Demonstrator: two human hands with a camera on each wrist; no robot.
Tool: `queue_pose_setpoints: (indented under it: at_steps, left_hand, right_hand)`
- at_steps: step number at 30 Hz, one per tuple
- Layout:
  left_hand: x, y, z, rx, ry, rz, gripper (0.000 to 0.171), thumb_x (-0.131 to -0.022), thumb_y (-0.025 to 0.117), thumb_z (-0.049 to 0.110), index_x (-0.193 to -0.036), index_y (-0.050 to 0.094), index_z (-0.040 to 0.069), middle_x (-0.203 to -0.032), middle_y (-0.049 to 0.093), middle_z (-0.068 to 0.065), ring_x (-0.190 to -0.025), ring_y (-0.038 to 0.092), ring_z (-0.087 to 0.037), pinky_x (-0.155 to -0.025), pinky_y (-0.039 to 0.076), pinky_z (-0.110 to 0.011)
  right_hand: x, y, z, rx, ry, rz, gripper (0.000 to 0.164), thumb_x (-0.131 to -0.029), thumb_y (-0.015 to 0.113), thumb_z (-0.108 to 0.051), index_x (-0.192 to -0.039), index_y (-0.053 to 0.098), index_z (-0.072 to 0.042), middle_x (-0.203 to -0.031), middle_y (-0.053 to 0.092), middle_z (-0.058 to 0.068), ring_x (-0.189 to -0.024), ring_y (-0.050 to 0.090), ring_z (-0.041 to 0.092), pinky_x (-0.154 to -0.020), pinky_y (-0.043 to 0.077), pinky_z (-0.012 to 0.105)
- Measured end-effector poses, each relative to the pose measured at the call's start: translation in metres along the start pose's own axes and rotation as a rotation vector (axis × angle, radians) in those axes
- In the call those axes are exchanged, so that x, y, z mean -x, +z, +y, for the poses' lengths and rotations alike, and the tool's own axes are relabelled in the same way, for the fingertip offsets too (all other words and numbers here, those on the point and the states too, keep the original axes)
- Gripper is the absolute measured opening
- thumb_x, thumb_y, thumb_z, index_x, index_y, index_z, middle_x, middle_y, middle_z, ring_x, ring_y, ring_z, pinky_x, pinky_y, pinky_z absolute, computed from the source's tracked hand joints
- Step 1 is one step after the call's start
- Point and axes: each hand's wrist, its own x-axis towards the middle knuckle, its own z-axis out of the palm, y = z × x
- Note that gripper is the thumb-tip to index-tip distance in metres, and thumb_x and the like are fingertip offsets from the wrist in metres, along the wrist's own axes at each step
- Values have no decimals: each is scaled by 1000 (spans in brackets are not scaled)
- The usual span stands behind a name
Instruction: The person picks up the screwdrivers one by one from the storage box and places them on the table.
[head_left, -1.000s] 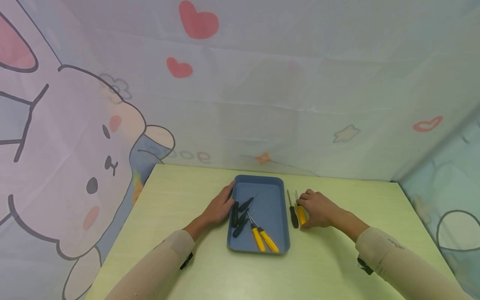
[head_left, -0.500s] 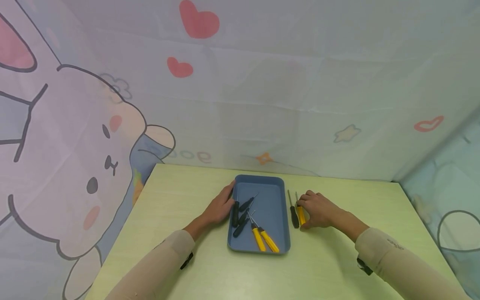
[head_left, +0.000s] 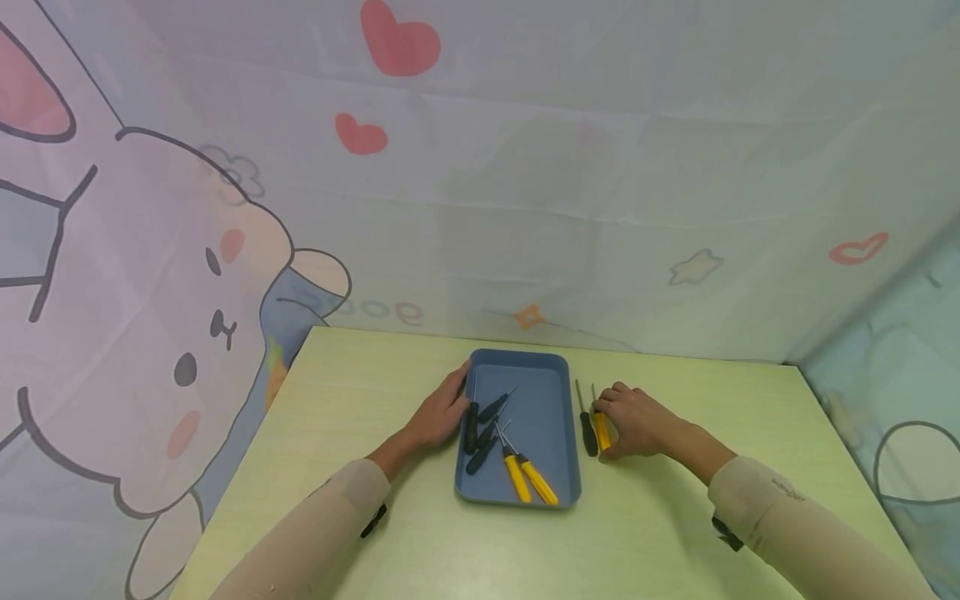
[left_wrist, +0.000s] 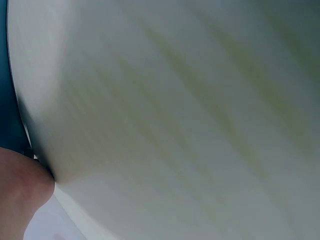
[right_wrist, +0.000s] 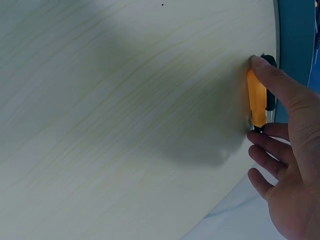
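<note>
My left hand (head_left: 438, 414) holds the left side of a blue tray (head_left: 561, 433), thumb at the rim and fingers along the outer wall. Inside the tray lie several black-handled screwdrivers (head_left: 472, 429) and two yellow-handled ones (head_left: 537, 482). Right of the tray, my right hand (head_left: 637, 419) pinches a yellow-handled screwdriver (right_wrist: 257, 97) lying on the table. In the right wrist view the thumb is at the handle's butt and a finger near its shaft end. Close beside it lies a black-handled screwdriver (head_left: 588, 433). Only part of the left hand (left_wrist: 22, 192) shows in the left wrist view.
The pale table (head_left: 517, 550) carries the tray near its middle. A cloth wall (head_left: 525, 208) printed with hearts rises behind the far edge, and a large cartoon rabbit (head_left: 172, 317) fills the cloth on the left.
</note>
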Motion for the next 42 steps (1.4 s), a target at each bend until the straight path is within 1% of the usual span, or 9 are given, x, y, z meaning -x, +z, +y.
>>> queue_pose_setpoints:
  at_steps: [6,13,20,27,31,34,38,42]
  left_hand:
    - [-1,1,0,-2,-4,0,62,-100,42,15,-159,22,12,-162,27,-5,-148,27,-28,-118,24,-41]
    - [-2,2,0,-1,-2,-4,63,-100,42,15,-159,21,11,-162,27,-6,-148,27,-29,-118,24,-42]
    - [-2,1,-1,3,1,-10,63,-101,42,15,-159,21,11,-162,26,-5,-148,27,-29,-118,24,-41]
    - [-1,-1,-2,6,-6,-3,63,-101,43,15,-160,20,12,-162,27,-7,-147,27,-30,-118,25,-44]
    - [-1,-3,-2,27,1,3,63,-101,44,14,-160,20,13,-162,27,-7,-147,27,-31,-117,25,-45]
    - [0,-3,-3,28,6,4,63,-101,44,13,-160,20,12,-162,27,-9,-147,27,-32,-117,25,-45]
    - [0,-1,-5,23,5,7,63,-101,44,13,-160,21,13,-162,28,-9,-147,28,-32,-117,25,-45]
    - [-1,2,-4,30,4,4,63,-101,44,14,-160,20,13,-162,27,-7,-147,27,-32,-117,25,-45]
  right_hand:
    - [3,2,-1,5,11,-4,87,-67,85,-55,-130,60,1,-124,60,14,-115,51,33,-94,46,52]
    - [5,1,-1,22,11,0,91,-67,84,-58,-133,58,0,-124,58,13,-115,50,32,-93,47,50]
    - [6,-13,-2,40,-13,41,88,-67,85,-57,-130,60,0,-122,59,13,-112,50,32,-89,48,49]
    - [3,-26,-8,50,-37,73,88,-69,85,-54,-134,59,-1,-126,58,13,-116,49,33,-90,48,49]
    - [1,-34,-16,18,-57,80,87,-70,85,-52,-135,58,0,-127,57,13,-118,48,32,-92,47,50]
    - [0,-38,-23,12,-89,89,87,-70,85,-51,-134,57,0,-127,57,14,-118,48,33,-93,46,50]
    - [0,-40,-30,41,-135,111,85,-71,85,-50,-133,58,0,-126,57,13,-118,48,32,-93,47,49]
    - [1,-38,-35,61,-160,131,84,-71,84,-52,-133,58,-1,-126,58,12,-119,49,31,-94,47,48]
